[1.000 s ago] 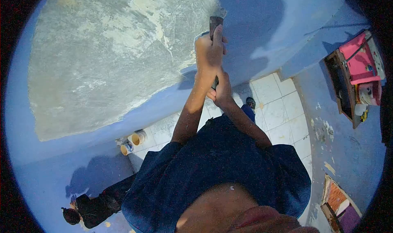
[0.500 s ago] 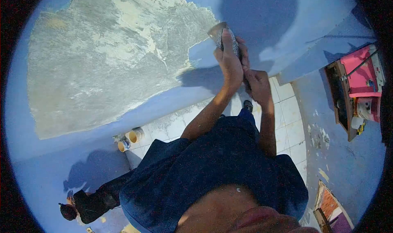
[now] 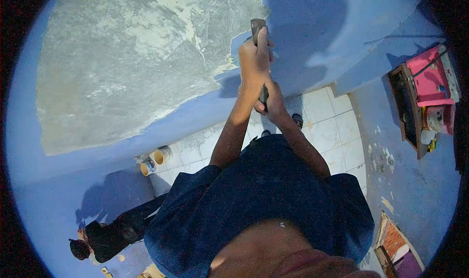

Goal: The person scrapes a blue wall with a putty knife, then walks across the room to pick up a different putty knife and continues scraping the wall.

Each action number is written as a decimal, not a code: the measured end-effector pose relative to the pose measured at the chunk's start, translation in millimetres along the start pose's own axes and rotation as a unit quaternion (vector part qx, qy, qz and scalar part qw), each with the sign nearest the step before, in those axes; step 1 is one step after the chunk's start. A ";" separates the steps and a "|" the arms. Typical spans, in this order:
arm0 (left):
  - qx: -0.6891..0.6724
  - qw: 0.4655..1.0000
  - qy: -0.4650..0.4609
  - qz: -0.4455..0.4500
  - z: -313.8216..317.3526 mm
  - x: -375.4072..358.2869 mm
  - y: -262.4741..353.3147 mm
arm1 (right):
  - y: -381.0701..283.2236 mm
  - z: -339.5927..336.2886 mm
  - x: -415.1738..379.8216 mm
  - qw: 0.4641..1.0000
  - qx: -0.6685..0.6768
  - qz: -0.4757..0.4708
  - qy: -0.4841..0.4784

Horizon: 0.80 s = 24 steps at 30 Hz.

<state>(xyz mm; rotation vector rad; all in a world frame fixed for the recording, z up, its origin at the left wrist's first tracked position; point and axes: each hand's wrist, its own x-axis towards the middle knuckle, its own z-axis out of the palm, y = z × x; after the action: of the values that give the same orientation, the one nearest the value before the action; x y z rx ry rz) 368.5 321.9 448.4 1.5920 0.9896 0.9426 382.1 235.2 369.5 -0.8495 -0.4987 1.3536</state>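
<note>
Both hands are closed around one long hand tool [image 3: 257,28] with a dark, worn, flat head and a dark handle. My left hand [image 3: 254,60] grips it high up, just below the head, thumb laid along it. My right hand [image 3: 274,102] wraps the lower handle, whose dark end shows beside the fingers. What kind of tool it is, I cannot tell. Its head overlaps the right edge of a big bare grey patch [image 3: 122,77] on the blue wall [image 3: 181,114]. Ragged pale edges border this patch.
White floor tiles [image 3: 337,131] lie below, with two small tubs [image 3: 162,155] by the wall. A person in dark clothes [image 3: 112,236] is at lower left. At right, a wooden wall shelf [image 3: 408,112] holds a pink item [image 3: 430,77]. My shoe [image 3: 297,119] shows on the tiles.
Both hands and the tool have shifted left and the tool has turned more upright. Its speckled grey face no longer shows. The patch sits a little higher in view.
</note>
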 end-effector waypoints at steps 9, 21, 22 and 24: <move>0.031 0.998 -0.018 0.042 -15.0 4.3 4.0 | 12.8 19.7 3.2 0.997 0.059 -0.046 0.012; 0.093 0.991 -0.076 0.055 -18.3 15.2 0.5 | 15.7 39.3 6.4 0.979 0.193 -0.063 0.023; 0.095 0.991 -0.079 0.053 -19.1 15.8 0.4 | 14.8 41.0 5.7 0.976 0.202 -0.070 0.027; 0.101 0.990 -0.085 0.049 -21.1 16.4 3.5 | 16.7 39.8 8.0 0.975 0.217 -0.049 0.019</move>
<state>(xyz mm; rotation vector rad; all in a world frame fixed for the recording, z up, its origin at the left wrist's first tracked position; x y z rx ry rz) 355.6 343.6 457.7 1.8716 0.9175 0.7767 343.2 252.4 380.0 -0.4840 -0.1982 1.2879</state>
